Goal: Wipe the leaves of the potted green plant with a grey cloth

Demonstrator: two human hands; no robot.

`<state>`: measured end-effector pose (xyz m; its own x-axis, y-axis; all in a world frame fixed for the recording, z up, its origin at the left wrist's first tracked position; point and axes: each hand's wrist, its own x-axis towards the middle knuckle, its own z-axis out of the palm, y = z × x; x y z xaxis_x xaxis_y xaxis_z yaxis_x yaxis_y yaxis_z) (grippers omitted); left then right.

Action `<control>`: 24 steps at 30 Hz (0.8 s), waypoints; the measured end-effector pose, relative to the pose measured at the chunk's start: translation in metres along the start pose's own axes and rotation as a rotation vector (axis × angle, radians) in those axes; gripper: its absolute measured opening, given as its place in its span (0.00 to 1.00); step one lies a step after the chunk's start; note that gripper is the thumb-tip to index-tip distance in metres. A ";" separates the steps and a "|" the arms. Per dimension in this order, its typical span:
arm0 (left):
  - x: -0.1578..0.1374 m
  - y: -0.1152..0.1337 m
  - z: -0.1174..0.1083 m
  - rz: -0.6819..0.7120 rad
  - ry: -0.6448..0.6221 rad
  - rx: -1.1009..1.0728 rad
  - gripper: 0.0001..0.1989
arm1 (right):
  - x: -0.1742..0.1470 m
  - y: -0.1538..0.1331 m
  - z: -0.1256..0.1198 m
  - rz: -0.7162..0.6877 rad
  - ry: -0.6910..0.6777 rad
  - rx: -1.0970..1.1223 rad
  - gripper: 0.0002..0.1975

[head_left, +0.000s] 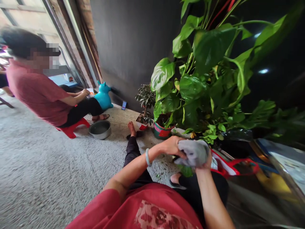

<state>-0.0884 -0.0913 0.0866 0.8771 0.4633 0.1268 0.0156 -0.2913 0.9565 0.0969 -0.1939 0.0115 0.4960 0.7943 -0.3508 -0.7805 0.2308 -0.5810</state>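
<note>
Grey cloth (194, 152) | both hands grip it | right hand (209, 160) mostly hidden | left hand (172, 146) pinching

Bowl (99, 129) on floor betw. seated person (40, 92) at left & potted plant (202, 82) at right; toy (104, 96) behind bowl

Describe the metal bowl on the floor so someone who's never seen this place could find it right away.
Start at the seated person in the dusty-red shirt on the low red plastic stool. Just right of that stool, on the grey speckled floor, sits the round silver metal bowl. It is the only shiny, unpainted vessel; the nearby plant pots are red and green.
</note>
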 end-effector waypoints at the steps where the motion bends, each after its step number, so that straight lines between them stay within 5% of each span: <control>1: -0.013 -0.002 -0.004 -0.021 -0.059 0.007 0.22 | -0.004 0.001 -0.001 0.040 0.004 -0.011 0.22; 4: -0.046 0.011 -0.029 -0.049 -0.027 -0.020 0.24 | -0.008 0.007 -0.002 0.094 0.070 -0.051 0.23; 7: -0.052 0.034 -0.048 -0.029 0.238 -0.037 0.29 | -0.002 0.014 0.008 0.024 0.121 -0.063 0.19; 10: -0.039 0.034 -0.040 -0.004 0.452 -0.022 0.31 | 0.004 0.016 0.018 0.034 0.082 -0.064 0.24; 12: -0.035 0.018 -0.024 -0.039 0.384 0.084 0.29 | 0.003 0.015 0.017 0.045 0.089 -0.058 0.25; 14: -0.042 -0.001 -0.014 -0.080 0.157 0.221 0.25 | 0.000 0.013 0.010 0.082 0.103 -0.045 0.25; 17: -0.064 -0.007 -0.025 -0.085 -0.074 0.236 0.22 | -0.003 0.014 -0.004 0.184 0.075 -0.032 0.26; 21: -0.067 0.032 -0.059 -0.037 0.230 0.113 0.27 | 0.009 0.023 -0.003 0.101 0.016 -0.034 0.20; 24: -0.043 0.050 -0.056 -0.020 0.395 0.109 0.29 | 0.020 0.028 0.009 0.076 -0.016 -0.029 0.22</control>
<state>-0.1526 -0.0787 0.1433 0.6246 0.7493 0.2200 0.1003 -0.3563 0.9290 0.0819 -0.1670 -0.0051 0.4290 0.8181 -0.3830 -0.8042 0.1529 -0.5743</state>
